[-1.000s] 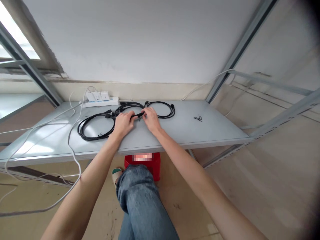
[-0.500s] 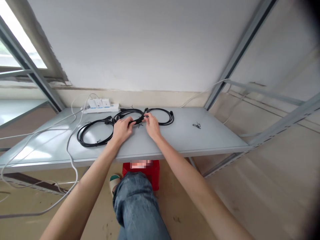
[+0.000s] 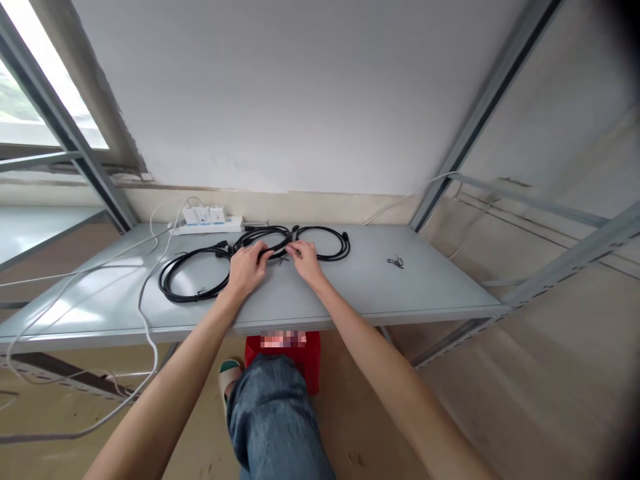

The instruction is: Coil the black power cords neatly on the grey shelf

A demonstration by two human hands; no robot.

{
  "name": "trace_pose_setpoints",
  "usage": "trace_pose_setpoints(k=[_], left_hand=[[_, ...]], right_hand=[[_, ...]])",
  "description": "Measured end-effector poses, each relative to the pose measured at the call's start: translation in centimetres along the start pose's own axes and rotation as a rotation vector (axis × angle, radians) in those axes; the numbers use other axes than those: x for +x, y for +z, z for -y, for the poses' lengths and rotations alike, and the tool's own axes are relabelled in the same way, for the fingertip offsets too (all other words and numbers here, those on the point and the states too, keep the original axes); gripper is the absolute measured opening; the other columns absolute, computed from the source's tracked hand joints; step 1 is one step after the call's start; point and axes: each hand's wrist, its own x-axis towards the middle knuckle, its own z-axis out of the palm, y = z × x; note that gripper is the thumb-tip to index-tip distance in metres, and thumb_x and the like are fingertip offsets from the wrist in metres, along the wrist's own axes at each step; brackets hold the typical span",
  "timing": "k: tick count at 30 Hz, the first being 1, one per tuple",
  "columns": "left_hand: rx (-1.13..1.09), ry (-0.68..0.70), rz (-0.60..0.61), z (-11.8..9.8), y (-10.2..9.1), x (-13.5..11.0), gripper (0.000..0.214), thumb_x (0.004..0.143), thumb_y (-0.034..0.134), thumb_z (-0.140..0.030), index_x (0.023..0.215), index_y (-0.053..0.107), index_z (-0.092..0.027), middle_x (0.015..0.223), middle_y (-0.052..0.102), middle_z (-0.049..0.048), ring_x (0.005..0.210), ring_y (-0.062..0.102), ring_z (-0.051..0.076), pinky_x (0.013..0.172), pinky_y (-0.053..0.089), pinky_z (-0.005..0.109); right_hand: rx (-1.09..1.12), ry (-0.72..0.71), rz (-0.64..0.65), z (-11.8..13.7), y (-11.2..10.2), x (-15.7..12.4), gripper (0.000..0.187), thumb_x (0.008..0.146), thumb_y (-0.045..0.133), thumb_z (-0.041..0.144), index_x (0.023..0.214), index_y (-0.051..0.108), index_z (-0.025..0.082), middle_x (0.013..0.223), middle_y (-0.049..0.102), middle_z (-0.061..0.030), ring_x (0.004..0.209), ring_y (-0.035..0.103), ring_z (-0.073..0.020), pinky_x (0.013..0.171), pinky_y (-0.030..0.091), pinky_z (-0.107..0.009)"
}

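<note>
Black middle cable coil (image 3: 278, 251), twelve o'clock on the grey desk (image 3: 370, 293): my left hand (image 3: 245, 268) grips its rim at six, my right hand (image 3: 305, 260) pinches it at four. A second coil (image 3: 189, 298) lies at nine, a third coil (image 3: 346, 248) at two.

No readable text, brand or number anywhere in view. Strip (image 3: 213, 227) and the chargers (image 3: 204, 214) plugged into it show small bluish marks, way too small to make out as letters, logo or plain trim; any print on the black plugs (image 3: 221, 249) is likewise below what the resolution gives. Only other candidate is the pale pinkish patch (image 3: 283, 339) on top of the red object (image 3: 311, 377) under the bench (image 3: 365, 287), and it's pixelated, so content can't be told.
</note>
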Motion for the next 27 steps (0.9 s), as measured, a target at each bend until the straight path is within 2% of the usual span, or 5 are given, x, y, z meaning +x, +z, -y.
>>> trace_pose_setpoints(k=[6, 11, 16, 22, 27], left_hand=[[0.008, 0.013, 0.004, 0.3, 0.5, -0.1, 0.033, 0.106, 0.046, -0.050, 0.106, 0.066, -0.024, 0.084, 0.076, 0.0069, 0.085, 0.075, 0.029, 0.078, 0.049, 0.035], [0.012, 0.013, 0.006, 0.4, 0.6, -0.2, 0.033, 0.106, 0.046, -0.048, 0.107, 0.066, -0.023, 0.086, 0.077, 0.0079, 0.083, 0.074, 0.029, 0.076, 0.048, 0.035], [0.002, 0.032, -0.012, 0.5, 0.7, -0.4, 0.032, 0.107, 0.047, -0.048, 0.104, 0.067, -0.023, 0.086, 0.077, 0.0084, 0.081, 0.073, 0.028, 0.079, 0.049, 0.036], [-0.006, 0.071, -0.016, 0.6, 0.8, -0.4, 0.031, 0.108, 0.046, -0.046, 0.103, 0.067, -0.023, 0.089, 0.078, 0.0091, 0.081, 0.073, 0.028, 0.083, 0.051, 0.038], [0.037, 0.102, -0.005, 0.5, 0.7, -0.5, 0.032, 0.108, 0.045, -0.045, 0.103, 0.067, -0.022, 0.084, 0.077, 0.0094, 0.081, 0.073, 0.029, 0.081, 0.049, 0.039]], right_hand=[[0.208, -0.058, 0.068, 0.8, 0.2, 0.1, 0.015, 0.096, 0.075, 0.031, 0.089, 0.084, 0.020, 0.097, 0.076, -0.0050, 0.095, 0.062, -0.0215, 0.100, 0.041, -0.037], [0.370, 0.080, 0.040, 0.8, 0.2, 0.2, 0.016, 0.087, 0.079, 0.033, 0.083, 0.081, 0.018, 0.079, 0.069, -0.0019, 0.076, 0.052, -0.0174, 0.076, 0.041, -0.031], [0.490, 0.199, 0.001, 1.0, 0.1, -0.1, 0.019, 0.076, 0.083, 0.035, 0.083, 0.079, 0.018, 0.076, 0.066, -0.0005, 0.072, 0.048, -0.0161, 0.073, 0.040, -0.031], [0.354, 0.135, -0.053, 2.1, -0.3, -0.8, 0.011, 0.079, 0.082, 0.028, 0.080, 0.078, 0.018, 0.077, 0.066, -0.0017, 0.072, 0.052, -0.0171, 0.073, 0.042, -0.031], [0.008, -0.015, -0.134, 2.8, -0.4, -1.8, 0.014, 0.091, 0.071, 0.018, 0.077, 0.073, 0.020, 0.076, 0.061, -0.0018, 0.078, 0.057, -0.0197, 0.077, 0.044, -0.032]])
